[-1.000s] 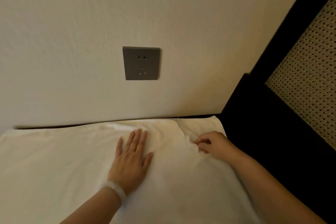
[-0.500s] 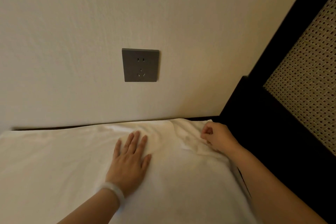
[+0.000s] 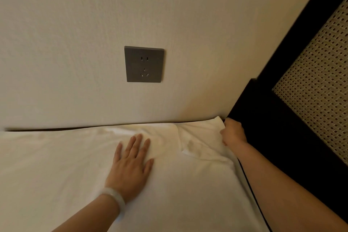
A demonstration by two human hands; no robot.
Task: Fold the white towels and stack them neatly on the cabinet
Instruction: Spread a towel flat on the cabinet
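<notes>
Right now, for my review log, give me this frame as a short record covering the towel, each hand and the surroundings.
towel: white towel spread out, wrinkled near its far right corner
left: left hand flat on the towel, fingers straight
right: right hand grips the towel's far right corner
wrist: pale bracelet on the left wrist
wall: grey socket above the towel
right side: dark frame with woven panel

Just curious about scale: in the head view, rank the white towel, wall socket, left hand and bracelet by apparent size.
1. white towel
2. left hand, nearer the camera than the wall socket, so this pair is unsure
3. wall socket
4. bracelet
</notes>
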